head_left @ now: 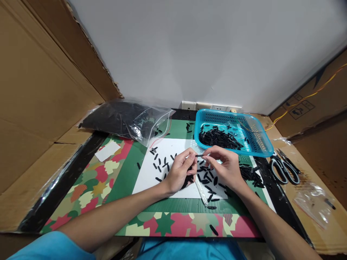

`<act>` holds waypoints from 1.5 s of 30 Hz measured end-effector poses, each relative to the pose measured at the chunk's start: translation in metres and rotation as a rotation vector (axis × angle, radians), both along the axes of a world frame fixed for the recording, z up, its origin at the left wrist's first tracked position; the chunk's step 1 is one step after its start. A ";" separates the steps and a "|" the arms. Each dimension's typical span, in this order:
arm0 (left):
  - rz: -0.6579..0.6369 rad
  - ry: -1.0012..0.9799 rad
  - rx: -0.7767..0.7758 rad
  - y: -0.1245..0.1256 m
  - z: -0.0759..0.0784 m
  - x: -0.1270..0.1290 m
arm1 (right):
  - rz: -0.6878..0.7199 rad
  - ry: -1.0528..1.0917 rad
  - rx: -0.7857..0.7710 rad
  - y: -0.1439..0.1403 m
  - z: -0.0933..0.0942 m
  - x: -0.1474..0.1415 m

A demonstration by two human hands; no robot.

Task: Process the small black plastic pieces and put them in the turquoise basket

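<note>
Between my two hands is a small, slim black piece (199,155), its kind too small to make out. My left hand (180,168) pinches one end of it, with more black pieces bunched under the curled fingers. Thumb and forefinger of my right hand (223,164) are closed at the other end. Beneath both hands lies a white sheet (146,173) scattered with loose black pieces (210,189). A narrow whitish strip (201,191) lies on the sheet just below my hands.
A blue plastic basket (261,139) behind my right hand holds many black pieces. A clear zip bag (121,119) full of dark material lies back left. Scissors (283,169), a pointed tool (288,160) and a small clear bag (311,202) lie right. Cardboard (48,65) stands left.
</note>
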State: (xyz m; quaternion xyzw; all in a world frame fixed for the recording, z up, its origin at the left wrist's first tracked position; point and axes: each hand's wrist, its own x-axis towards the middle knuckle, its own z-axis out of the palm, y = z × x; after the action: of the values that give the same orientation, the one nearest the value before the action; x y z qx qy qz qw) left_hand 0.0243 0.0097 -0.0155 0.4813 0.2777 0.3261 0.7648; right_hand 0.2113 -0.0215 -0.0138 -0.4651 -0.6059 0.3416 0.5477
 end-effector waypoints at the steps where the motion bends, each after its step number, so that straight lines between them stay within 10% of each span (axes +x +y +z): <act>1: 0.007 0.000 0.002 0.000 0.000 0.000 | 0.004 0.001 -0.002 0.000 0.000 0.000; 15: 0.009 0.023 -0.037 -0.001 0.003 0.001 | -0.040 -0.118 0.123 -0.003 0.002 -0.002; 21: -0.012 0.017 -0.126 0.003 0.003 0.000 | -0.399 -0.388 0.456 0.001 0.010 0.021; 25: -0.056 0.021 -0.155 0.004 0.003 -0.001 | -0.601 -0.477 0.344 0.005 0.016 0.030; 34: -0.090 0.128 -0.110 0.000 0.004 -0.001 | 0.072 -0.415 0.325 -0.013 0.015 -0.003; 45: -0.139 0.143 -0.097 -0.002 0.004 -0.002 | 0.248 -0.444 0.102 -0.006 0.017 -0.001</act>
State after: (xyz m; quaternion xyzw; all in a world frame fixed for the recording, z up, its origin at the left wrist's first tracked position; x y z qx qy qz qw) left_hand 0.0224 0.0073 -0.0111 0.4839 0.3131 0.2233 0.7861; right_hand 0.2104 -0.0276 0.0031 -0.4227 -0.7799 0.2646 0.3781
